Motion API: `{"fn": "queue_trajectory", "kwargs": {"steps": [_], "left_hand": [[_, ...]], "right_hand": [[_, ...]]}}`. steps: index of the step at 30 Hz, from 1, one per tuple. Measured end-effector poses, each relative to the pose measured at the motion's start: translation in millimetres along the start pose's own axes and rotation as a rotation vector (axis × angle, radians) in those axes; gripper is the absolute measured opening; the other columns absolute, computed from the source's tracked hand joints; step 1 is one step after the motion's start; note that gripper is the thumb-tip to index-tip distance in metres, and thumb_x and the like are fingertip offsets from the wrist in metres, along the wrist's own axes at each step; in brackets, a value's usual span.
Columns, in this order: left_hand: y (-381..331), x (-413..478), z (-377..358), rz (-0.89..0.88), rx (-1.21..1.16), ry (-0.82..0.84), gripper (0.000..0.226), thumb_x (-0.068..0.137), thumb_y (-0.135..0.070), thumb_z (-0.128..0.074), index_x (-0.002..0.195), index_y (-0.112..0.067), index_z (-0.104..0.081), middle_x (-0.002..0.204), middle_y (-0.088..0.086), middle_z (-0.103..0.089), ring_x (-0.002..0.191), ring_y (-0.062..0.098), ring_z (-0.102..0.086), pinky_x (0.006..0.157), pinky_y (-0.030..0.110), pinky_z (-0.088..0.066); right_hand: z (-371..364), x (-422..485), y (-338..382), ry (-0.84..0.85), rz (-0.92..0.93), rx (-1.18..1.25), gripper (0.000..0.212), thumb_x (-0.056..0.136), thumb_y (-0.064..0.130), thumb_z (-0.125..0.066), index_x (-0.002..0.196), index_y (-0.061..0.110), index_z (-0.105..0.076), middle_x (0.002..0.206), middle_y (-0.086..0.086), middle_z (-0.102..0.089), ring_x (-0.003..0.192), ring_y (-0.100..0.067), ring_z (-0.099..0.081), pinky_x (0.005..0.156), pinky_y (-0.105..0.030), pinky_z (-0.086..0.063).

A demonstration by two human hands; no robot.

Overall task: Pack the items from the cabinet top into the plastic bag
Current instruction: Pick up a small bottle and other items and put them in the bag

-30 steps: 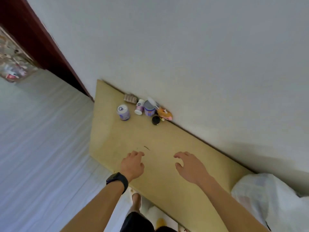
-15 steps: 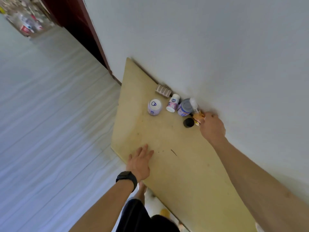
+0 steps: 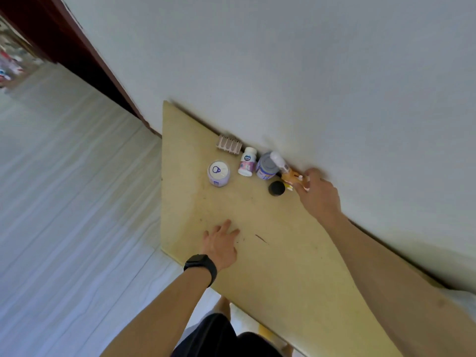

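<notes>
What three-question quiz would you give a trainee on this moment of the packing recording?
1. True or false: the left hand lies with fingers spread on the cabinet top and holds nothing.
2. Which item do the right hand's fingers close on, against the wall? A) the orange item B) the black round jar C) the pull-tab can
3. Fill in: the black watch sits on the ___ wrist.

Key: 1 true; 2 A; 3 left.
</notes>
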State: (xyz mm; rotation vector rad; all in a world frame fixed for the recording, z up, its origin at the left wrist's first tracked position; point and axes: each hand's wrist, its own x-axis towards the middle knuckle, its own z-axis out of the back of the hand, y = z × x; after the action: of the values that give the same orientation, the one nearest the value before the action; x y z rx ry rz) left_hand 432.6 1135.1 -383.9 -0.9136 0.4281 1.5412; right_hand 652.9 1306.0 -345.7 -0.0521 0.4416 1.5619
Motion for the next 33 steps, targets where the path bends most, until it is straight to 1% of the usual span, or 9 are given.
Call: {"fn": "queue_trajectory", "kwargs": {"steps": [6, 10, 14, 19, 22, 26, 29, 31, 33], "left_hand": [[-1.3, 0.2, 2.2, -0.001, 0.059, 0.070, 0.071, 0.095, -0.025, -0.050, 0.156, -0.035, -0.016, 0.166, -0.003, 0.006, 0.151, 0.028, -0.008, 0.120, 0.054, -0.014], [-2.3, 1.8, 4.4, -0.010, 0.094, 0.085, 0.068, 0.095, -0.025, -0.048, 0.156, -0.032, -0.018, 0.165, 0.000, 0.003, 0.149, 0.031, -0.012, 0.119, 0.052, -0.018], [-26.7, 22.3, 23.9, -0.073, 0.104, -0.049, 0.061, 0.094, -0.027, -0.051, 0.151, -0.024, -0.028, 0.157, 0.007, -0.021, 0.136, 0.032, -0.035, 0.109, 0.046, -0.035], [-88.4, 59.8, 56.7, -0.253, 0.197, -0.203, 0.071, 0.089, -0.019, -0.059, 0.150, -0.030, -0.024, 0.160, 0.008, -0.010, 0.128, 0.035, -0.041, 0.100, 0.046, -0.042], [-113.2, 83.1, 65.0, -0.275, 0.251, -0.241, 0.072, 0.085, -0.011, -0.057, 0.148, -0.032, -0.028, 0.154, 0.009, -0.016, 0.122, 0.035, -0.043, 0.096, 0.046, -0.043], [-118.5, 106.5, 57.0, -0.210, 0.303, -0.245, 0.048, 0.086, -0.007, -0.054, 0.132, -0.018, -0.046, 0.148, 0.011, -0.019, 0.114, 0.038, -0.049, 0.093, 0.045, -0.045], [-110.9, 101.2, 38.6, -0.156, 0.257, -0.223, 0.044, 0.092, -0.007, -0.047, 0.134, -0.018, -0.043, 0.135, 0.015, -0.032, 0.107, 0.039, -0.051, 0.087, 0.045, -0.047], [-105.1, 88.9, 21.5, -0.153, 0.220, -0.197, 0.041, 0.093, -0.011, -0.051, 0.133, -0.015, -0.042, 0.128, 0.016, -0.035, 0.101, 0.039, -0.054, 0.081, 0.043, -0.049], [-104.7, 71.4, 6.4, -0.165, 0.179, -0.152, 0.036, 0.094, -0.020, -0.056, 0.127, -0.012, -0.046, 0.123, 0.016, -0.038, 0.097, 0.040, -0.058, 0.083, 0.044, -0.052]], "right_hand": [[-1.3, 6.7, 16.4, -0.035, -0.017, -0.070, 0.027, 0.102, 0.031, -0.043, 0.110, 0.007, -0.051, 0.107, -0.026, -0.065, 0.096, -0.047, -0.061, 0.074, -0.044, -0.046], [15.6, -25.7, -0.1, -0.185, -0.083, 0.097, 0.022, 0.102, 0.026, -0.044, 0.105, 0.006, -0.053, 0.095, -0.023, -0.068, 0.086, -0.045, -0.063, 0.065, -0.041, -0.039], [21.8, -94.2, -42.2, -0.309, -0.288, 0.338, 0.017, 0.099, 0.026, -0.051, 0.101, 0.011, -0.058, 0.087, -0.015, -0.073, 0.082, -0.039, -0.065, 0.066, -0.038, -0.043], [-7.1, -185.7, -88.9, -0.268, -0.525, 0.400, 0.010, 0.097, 0.022, -0.055, 0.094, 0.014, -0.059, 0.078, -0.007, -0.072, 0.073, -0.035, -0.066, 0.062, -0.033, -0.041], [-18.7, -228.1, -100.4, -0.255, -0.568, 0.406, 0.009, 0.097, 0.018, -0.057, 0.090, 0.013, -0.059, 0.069, -0.004, -0.069, 0.064, -0.033, -0.063, 0.056, -0.033, -0.042], [-16.8, -261.1, -109.4, -0.254, -0.600, 0.441, 0.012, 0.096, 0.020, -0.059, 0.086, 0.015, -0.058, 0.064, 0.003, -0.067, 0.055, -0.020, -0.059, 0.052, -0.029, -0.037], [-8.0, -272.8, -116.3, -0.266, -0.655, 0.533, 0.011, 0.095, 0.020, -0.059, 0.084, 0.019, -0.060, 0.066, 0.008, -0.070, 0.057, -0.010, -0.061, 0.055, -0.019, -0.042], [5.5, -278.5, -120.8, -0.291, -0.690, 0.602, 0.011, 0.095, 0.019, -0.059, 0.084, 0.020, -0.062, 0.068, 0.012, -0.072, 0.064, -0.004, -0.064, 0.057, -0.011, -0.043], [22.4, -285.0, -128.1, -0.312, -0.715, 0.672, 0.013, 0.096, 0.021, -0.058, 0.085, 0.022, -0.064, 0.069, 0.015, -0.073, 0.067, 0.001, -0.066, 0.060, -0.010, -0.044]]}}
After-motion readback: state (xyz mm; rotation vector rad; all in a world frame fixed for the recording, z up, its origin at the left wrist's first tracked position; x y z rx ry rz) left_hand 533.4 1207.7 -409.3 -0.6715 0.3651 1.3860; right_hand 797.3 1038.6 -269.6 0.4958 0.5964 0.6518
